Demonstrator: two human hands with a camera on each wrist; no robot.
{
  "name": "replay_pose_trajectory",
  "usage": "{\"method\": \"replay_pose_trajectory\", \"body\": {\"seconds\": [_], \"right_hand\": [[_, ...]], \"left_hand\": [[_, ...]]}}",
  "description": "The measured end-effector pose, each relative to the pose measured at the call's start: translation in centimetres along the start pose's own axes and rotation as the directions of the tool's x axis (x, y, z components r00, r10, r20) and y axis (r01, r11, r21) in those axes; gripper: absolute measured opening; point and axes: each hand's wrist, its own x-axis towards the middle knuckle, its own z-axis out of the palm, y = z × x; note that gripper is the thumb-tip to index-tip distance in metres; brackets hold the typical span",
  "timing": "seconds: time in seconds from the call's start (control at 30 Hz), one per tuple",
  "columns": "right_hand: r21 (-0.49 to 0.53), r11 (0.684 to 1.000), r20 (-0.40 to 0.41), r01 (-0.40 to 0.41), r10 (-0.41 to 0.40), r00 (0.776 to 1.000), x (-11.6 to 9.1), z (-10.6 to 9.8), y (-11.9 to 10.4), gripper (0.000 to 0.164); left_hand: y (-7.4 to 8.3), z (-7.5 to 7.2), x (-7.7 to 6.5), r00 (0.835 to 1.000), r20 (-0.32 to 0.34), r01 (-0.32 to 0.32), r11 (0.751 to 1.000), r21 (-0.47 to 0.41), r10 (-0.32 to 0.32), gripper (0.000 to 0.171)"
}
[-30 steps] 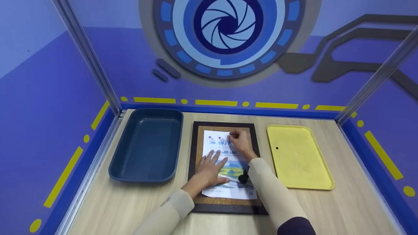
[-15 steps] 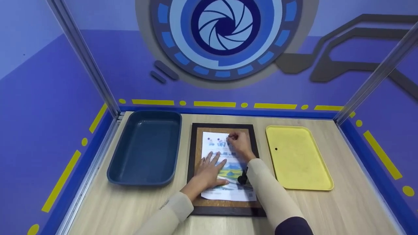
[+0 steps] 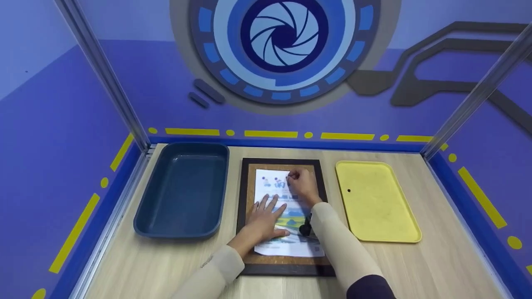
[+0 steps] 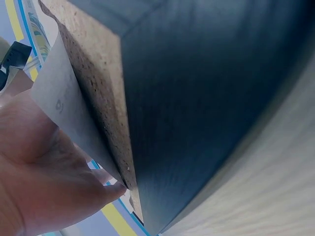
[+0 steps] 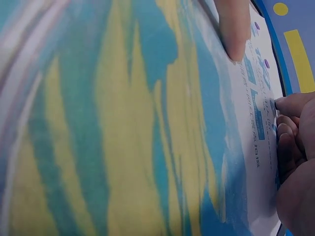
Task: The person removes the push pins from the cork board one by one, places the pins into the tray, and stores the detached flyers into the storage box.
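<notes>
A printed paper sheet (image 3: 286, 249) with a landscape picture lies on a cork board (image 3: 252, 195) in a dark frame (image 3: 286, 270). Two purple pushpins (image 5: 267, 63) stand in its upper left part. My left hand (image 3: 262, 220) rests on the sheet, fingers spread; in the left wrist view the sheet's lower edge lifts off the cork. Near the sheet's top, my right hand (image 3: 304, 185) pinches a small dark pushpin (image 3: 287, 178) between thumb and fingers, its tip right at the paper. Most of that pin is hidden by the fingers.
A deep blue tray (image 3: 178, 231) stands left of the board. To the right lies a shallow yellow tray (image 3: 380, 203) with a small dark dot on it. Patterned blue walls (image 3: 232, 118) close off the wooden table (image 3: 449, 270) at the back and sides.
The view has shifted slightly, so everything sits a little lower and further left. Both hands keep their places on the sheet, the right still pinching near its top.
</notes>
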Motion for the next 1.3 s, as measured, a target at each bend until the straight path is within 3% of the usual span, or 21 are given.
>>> {"method": "replay_pose_trajectory", "body": {"seconds": [0.27, 0.77, 0.97, 1.3], "right_hand": [[0.034, 0.999, 0.002, -0.004, 0.004, 1.0, -0.19, -0.15, 0.44, 0.004], [-0.027, 0.999, 0.001, -0.037, 0.037, 0.999, -0.5, -0.19, 0.64, 0.007], [-0.055, 0.998, -0.001, 0.018, -0.018, 1.0, -0.31, 0.1, 0.41, 0.008], [-0.095, 0.995, 0.009, 0.021, -0.02, 1.0, 0.05, 0.13, -0.12, 0.007]], "left_hand": [[0.23, 0.28, 0.16, 1.0, 0.008, 0.004, 1.0, 0.013, -0.004, 0.089], [0.62, 0.97, 0.32, 1.0, 0.023, 0.015, 1.0, 0.006, -0.015, 0.09], [0.45, 0.71, -0.01, 1.0, 0.004, 0.016, 1.0, 0.007, -0.016, 0.089], [0.27, 0.13, 0.06, 0.999, 0.017, 0.028, 0.999, 0.018, -0.028, 0.09]]}}
